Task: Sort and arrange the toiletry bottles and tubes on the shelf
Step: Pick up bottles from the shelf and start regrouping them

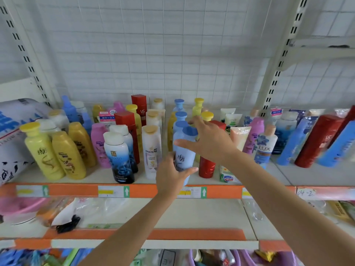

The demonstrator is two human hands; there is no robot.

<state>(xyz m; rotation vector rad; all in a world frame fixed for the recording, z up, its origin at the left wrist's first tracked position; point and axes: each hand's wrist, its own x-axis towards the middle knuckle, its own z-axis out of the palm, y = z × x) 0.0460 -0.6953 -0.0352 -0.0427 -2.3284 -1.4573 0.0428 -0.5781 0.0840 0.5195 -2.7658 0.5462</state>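
From my remote seat I read the yellow bottles at nine o'clock as already grouped by colour. At the shelf's front edge my left hand curls round the base of the pale blue bottle, presumably steadying it before its matching row. My right hand, at its three o'clock, hangs spread wide, gripping nothing.
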